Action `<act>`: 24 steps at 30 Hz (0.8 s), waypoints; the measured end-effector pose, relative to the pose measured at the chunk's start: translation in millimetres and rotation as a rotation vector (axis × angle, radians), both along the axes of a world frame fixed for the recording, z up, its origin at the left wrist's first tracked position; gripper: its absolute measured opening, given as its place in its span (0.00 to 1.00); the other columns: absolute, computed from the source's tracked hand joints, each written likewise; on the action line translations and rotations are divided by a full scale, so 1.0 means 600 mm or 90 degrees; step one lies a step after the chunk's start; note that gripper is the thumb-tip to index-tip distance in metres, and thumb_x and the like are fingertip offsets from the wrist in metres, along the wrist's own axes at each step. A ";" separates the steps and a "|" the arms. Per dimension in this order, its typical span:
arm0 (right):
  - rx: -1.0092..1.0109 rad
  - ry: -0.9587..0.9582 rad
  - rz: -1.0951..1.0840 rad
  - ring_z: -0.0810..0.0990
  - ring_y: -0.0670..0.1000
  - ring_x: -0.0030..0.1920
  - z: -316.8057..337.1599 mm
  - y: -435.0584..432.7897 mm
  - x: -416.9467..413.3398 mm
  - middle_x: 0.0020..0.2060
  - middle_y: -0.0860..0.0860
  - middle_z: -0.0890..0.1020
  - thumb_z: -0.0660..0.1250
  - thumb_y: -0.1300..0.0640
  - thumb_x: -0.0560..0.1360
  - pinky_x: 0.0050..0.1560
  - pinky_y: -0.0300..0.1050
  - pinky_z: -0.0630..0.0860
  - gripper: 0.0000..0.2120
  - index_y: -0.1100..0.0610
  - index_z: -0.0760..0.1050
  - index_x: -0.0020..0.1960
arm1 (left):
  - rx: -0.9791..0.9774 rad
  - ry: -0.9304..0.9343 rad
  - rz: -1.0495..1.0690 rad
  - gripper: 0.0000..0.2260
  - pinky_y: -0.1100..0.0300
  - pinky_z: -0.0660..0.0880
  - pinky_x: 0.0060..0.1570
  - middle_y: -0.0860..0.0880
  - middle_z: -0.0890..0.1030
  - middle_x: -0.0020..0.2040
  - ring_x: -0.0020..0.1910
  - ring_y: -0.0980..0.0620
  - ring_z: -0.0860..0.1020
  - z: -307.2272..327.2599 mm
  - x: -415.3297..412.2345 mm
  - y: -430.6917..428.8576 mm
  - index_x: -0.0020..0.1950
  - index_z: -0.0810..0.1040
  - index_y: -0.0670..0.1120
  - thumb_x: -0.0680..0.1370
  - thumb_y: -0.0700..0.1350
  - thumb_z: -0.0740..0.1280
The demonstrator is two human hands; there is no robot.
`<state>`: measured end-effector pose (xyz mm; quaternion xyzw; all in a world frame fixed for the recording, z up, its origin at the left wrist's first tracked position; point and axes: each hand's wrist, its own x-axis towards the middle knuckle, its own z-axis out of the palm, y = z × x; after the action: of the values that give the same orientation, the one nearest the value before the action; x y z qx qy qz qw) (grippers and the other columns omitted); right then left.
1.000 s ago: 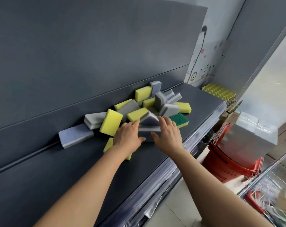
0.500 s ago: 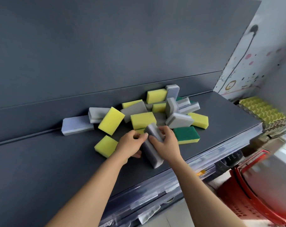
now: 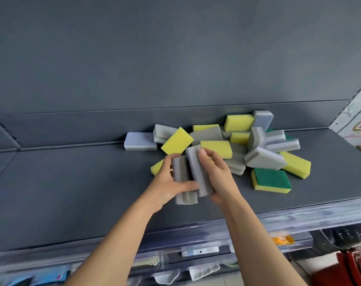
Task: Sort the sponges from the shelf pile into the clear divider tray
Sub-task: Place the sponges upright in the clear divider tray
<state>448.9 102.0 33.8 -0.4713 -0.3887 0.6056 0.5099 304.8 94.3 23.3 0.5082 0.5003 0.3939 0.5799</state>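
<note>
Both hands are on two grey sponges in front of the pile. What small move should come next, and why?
Probably square the two grey rectangular foam sponges flush and lift them clear of the dark shelf. The left hand and right hand each grip one, side by side but uneven, and no divider tray shows here.

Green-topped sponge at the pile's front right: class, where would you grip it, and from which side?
Best guess: pinch the green-topped sponge by its left and right yellow sides, reaching down from the front. It lies flat, green face up, front open, while a grey sponge crowds its back edge.
</note>
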 end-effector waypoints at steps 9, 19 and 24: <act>-0.003 0.006 0.212 0.81 0.48 0.44 0.023 -0.008 -0.161 0.44 0.50 0.82 0.71 0.49 0.71 0.44 0.44 0.78 0.12 0.53 0.78 0.51 | 0.012 0.009 0.127 0.30 0.55 0.76 0.53 0.47 0.78 0.54 0.53 0.50 0.77 -0.009 -0.182 -0.076 0.59 0.71 0.55 0.61 0.40 0.75; 0.027 0.017 0.313 0.79 0.49 0.46 0.025 -0.086 -0.468 0.48 0.51 0.81 0.72 0.51 0.69 0.46 0.46 0.77 0.20 0.55 0.75 0.58 | 0.066 -0.053 0.432 0.17 0.62 0.73 0.44 0.49 0.81 0.52 0.47 0.56 0.78 -0.001 -0.459 -0.224 0.57 0.76 0.52 0.73 0.35 0.70; 0.019 -0.017 0.328 0.75 0.46 0.44 0.022 -0.136 -0.621 0.47 0.48 0.79 0.63 0.55 0.79 0.44 0.40 0.72 0.09 0.53 0.75 0.59 | 0.077 -0.037 0.507 0.16 0.64 0.73 0.43 0.50 0.80 0.53 0.48 0.56 0.78 -0.005 -0.607 -0.304 0.56 0.76 0.54 0.76 0.34 0.67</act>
<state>76.2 20.4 46.8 -0.3572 -0.5111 0.7036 0.3408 -59.1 -88.0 20.1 0.2963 0.6174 0.6309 0.3647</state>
